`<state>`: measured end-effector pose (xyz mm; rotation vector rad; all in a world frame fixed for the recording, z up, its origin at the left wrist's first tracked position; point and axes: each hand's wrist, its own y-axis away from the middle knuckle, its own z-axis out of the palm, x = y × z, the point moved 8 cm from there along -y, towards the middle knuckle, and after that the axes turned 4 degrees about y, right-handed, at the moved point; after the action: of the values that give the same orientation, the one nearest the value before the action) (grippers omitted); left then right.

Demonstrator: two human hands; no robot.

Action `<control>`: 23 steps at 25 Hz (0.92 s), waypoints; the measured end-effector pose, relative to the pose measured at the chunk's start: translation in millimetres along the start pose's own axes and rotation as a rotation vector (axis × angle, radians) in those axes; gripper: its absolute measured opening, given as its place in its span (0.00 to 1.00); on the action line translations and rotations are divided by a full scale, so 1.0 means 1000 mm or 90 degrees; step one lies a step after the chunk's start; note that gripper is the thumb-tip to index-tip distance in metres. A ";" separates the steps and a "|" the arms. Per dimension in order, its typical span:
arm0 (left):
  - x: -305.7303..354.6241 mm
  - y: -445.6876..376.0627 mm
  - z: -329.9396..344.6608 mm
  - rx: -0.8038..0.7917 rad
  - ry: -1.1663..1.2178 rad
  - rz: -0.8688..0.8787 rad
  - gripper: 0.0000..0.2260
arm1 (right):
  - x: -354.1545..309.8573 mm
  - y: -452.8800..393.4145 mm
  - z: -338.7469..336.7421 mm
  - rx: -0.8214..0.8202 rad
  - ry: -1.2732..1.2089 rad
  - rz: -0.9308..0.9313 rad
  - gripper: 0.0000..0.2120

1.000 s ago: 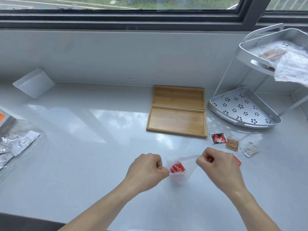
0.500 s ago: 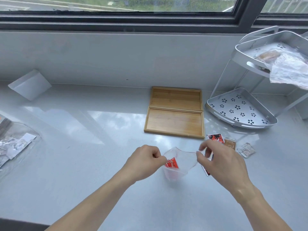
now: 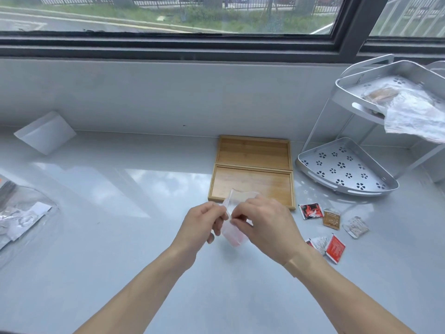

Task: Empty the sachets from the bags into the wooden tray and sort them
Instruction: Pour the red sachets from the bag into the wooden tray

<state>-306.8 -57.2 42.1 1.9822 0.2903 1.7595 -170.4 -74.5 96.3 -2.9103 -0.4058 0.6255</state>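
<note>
Both the left hand (image 3: 203,225) and right hand (image 3: 262,222) pinch 1 clear bag (image 3: 232,233), long axis upright, mouth up

A glossy pale grey counter (image 3: 101,249) filled the view, mirroring bright sky in broad patches. At twelve o'clock a dark-framed window (image 3: 168,44) ran the full width, showing a road, a grass strip and railings outside in daylight. Under it rose a plain grey wall (image 3: 168,92). At ten o'clock a white wedge-shaped block (image 3: 45,132), possibly plastic, leaned where counter met wall. At two o'clock stood a silver two-tier perforated metal corner rack (image 3: 342,167).
</note>
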 end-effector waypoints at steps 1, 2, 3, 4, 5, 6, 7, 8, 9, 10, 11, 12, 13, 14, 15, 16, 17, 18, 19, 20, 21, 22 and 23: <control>-0.009 -0.005 -0.008 0.033 0.041 -0.009 0.08 | -0.002 -0.005 -0.003 0.007 0.000 -0.010 0.06; -0.024 -0.011 -0.015 0.065 0.065 -0.036 0.07 | -0.003 -0.009 -0.007 0.015 -0.001 -0.013 0.05; -0.044 -0.017 -0.019 0.085 0.070 -0.076 0.06 | -0.003 -0.014 -0.012 0.023 -0.004 -0.013 0.04; -0.065 -0.024 -0.019 0.081 0.053 -0.121 0.07 | -0.001 -0.017 -0.018 0.029 -0.011 -0.010 0.03; -0.084 -0.029 -0.014 0.049 0.020 -0.157 0.09 | 0.000 -0.020 -0.026 0.035 -0.021 -0.001 0.03; -0.097 -0.035 -0.006 0.001 -0.004 -0.179 0.11 | 0.003 -0.023 -0.033 0.045 -0.036 0.011 0.03; -0.106 -0.040 0.003 -0.049 0.003 -0.190 0.13 | 0.007 -0.026 -0.040 0.055 -0.054 0.024 0.02; -0.109 -0.044 0.013 -0.097 0.048 -0.197 0.15 | 0.011 -0.029 -0.046 0.063 -0.072 0.036 0.02; -0.109 -0.047 0.023 -0.136 0.119 -0.203 0.16 | 0.015 -0.033 -0.051 0.069 -0.082 0.042 0.02; -0.106 -0.050 0.028 -0.155 0.183 -0.201 0.16 | 0.018 -0.035 -0.054 0.074 -0.088 0.042 0.02; -0.103 -0.054 0.028 -0.153 0.221 -0.191 0.16 | 0.021 -0.036 -0.057 0.078 -0.093 0.042 0.02; -0.101 -0.059 0.027 -0.143 0.227 -0.180 0.15 | 0.027 -0.038 -0.060 0.083 -0.096 0.050 0.02; -0.100 -0.064 0.024 -0.133 0.220 -0.170 0.15 | 0.034 -0.040 -0.062 0.084 -0.097 0.065 0.01; -0.099 -0.068 0.021 -0.123 0.211 -0.162 0.14 | 0.040 -0.042 -0.063 0.083 -0.094 0.082 0.00; -0.098 -0.071 0.018 -0.111 0.208 -0.156 0.13 | 0.048 -0.044 -0.063 0.079 -0.087 0.099 0.02; -0.097 -0.073 0.013 -0.094 0.209 -0.154 0.11 | 0.055 -0.045 -0.061 0.069 -0.078 0.116 0.03; -0.095 -0.077 0.008 -0.070 0.206 -0.151 0.10 | 0.063 -0.047 -0.059 0.060 -0.075 0.136 0.04; -0.091 -0.081 0.001 -0.037 0.191 -0.145 0.09 | 0.072 -0.048 -0.056 0.056 -0.077 0.156 0.04; -0.085 -0.085 -0.007 0.003 0.165 -0.132 0.09 | 0.081 -0.049 -0.053 0.057 -0.083 0.177 0.04; -0.077 -0.090 -0.015 0.043 0.132 -0.113 0.08 | 0.091 -0.051 -0.049 0.058 -0.088 0.199 0.04; -0.067 -0.096 -0.022 0.079 0.095 -0.089 0.07 | 0.101 -0.054 -0.044 0.053 -0.088 0.221 0.03; -0.056 -0.102 -0.029 0.108 0.055 -0.064 0.07 | 0.112 -0.057 -0.036 0.043 -0.086 0.241 0.03; -0.045 -0.108 -0.034 0.127 0.014 -0.040 0.07 | 0.124 -0.060 -0.027 0.030 -0.083 0.263 0.03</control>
<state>-330.9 23.2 -46.6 2.0666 0.5496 1.7730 -64.5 16.9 84.6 -2.9333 0.2049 0.8668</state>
